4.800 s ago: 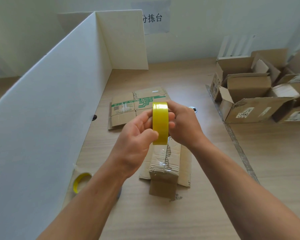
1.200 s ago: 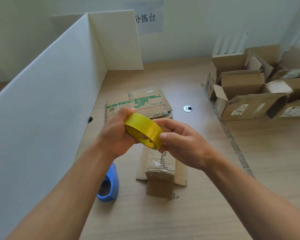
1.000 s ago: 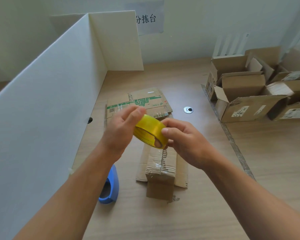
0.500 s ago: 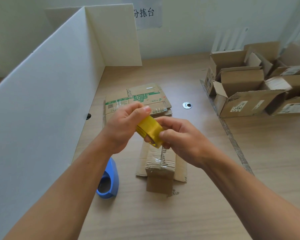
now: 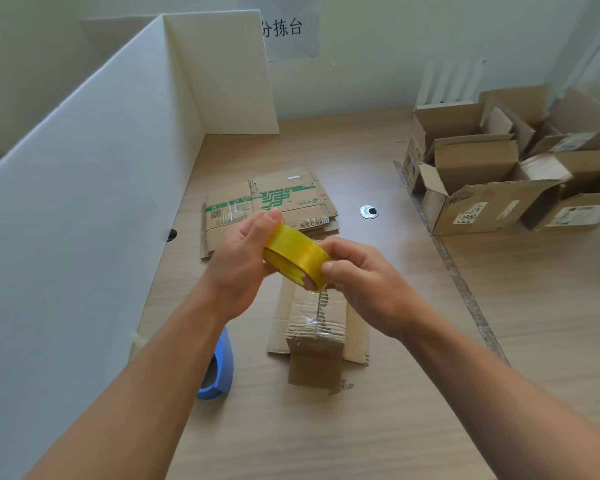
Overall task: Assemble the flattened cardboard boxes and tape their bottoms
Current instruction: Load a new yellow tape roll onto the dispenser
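While held at frame centre above a small brown cardboard box [image 5: 315, 327], a yellow tape roll [image 5: 293, 254] sits clasped between left hand [image 5: 238, 263] and right hand [image 5: 362, 277].

Soft, even daylight, brightest toward 2 o'clock, where the cardboard boxes [image 5: 482, 209] look hazy and slightly washed. Shadows are faint. Wide-angle distortion bends the white partition [image 5: 84, 202] at 9 o'clock; the centre is sharp.
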{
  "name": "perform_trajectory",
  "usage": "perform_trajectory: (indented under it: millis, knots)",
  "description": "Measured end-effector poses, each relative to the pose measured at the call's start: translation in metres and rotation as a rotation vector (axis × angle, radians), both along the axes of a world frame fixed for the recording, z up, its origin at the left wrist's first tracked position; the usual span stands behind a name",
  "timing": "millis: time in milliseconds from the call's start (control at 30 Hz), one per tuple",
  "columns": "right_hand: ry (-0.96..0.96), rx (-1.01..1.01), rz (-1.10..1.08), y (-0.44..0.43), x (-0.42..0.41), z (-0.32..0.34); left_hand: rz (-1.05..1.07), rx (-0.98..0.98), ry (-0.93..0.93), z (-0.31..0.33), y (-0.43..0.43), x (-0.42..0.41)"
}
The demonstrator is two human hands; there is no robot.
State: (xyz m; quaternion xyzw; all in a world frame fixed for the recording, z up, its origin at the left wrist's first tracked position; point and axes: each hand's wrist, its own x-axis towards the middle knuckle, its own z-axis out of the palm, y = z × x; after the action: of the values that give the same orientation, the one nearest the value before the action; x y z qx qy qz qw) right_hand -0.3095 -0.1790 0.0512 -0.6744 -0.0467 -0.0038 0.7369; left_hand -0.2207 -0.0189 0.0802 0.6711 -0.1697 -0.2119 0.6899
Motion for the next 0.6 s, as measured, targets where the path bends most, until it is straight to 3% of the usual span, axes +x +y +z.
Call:
perform_trajectory:
  millis: [133,600]
  knots:
    - [0.022,0.061,-0.026,0.003,0.0,0.001,0.047,0.211,-0.282,0.002,-0.002,-0.008]
    - [0.004,0.073,-0.01,0.008,-0.001,0.003,-0.035,0.082,-0.017,0.008,-0.006,-0.005]
